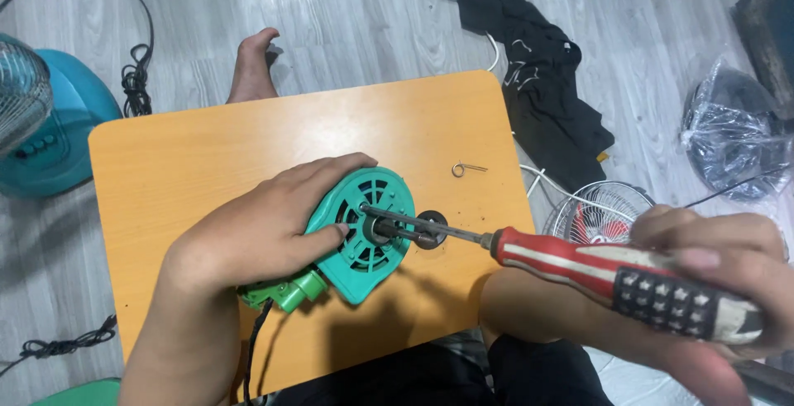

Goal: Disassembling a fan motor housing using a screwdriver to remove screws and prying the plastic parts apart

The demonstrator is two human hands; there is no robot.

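A: Where's the teal motor housing point(364, 232)?
B: Mid orange table point(207, 158) — left hand point(256, 228) clamped over it, right hand point(711, 278) fisted round the red screwdriver point(595, 269), tip at the hub.
A: Clutter?
B: Black washer point(432, 229) beside it, wire clip point(465, 169) further back.

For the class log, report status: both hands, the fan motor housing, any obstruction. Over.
Left hand clamps teal fan motor housing on orange table. Right hand holds red screwdriver, tip at motor shaft. Wire clip lies apart.
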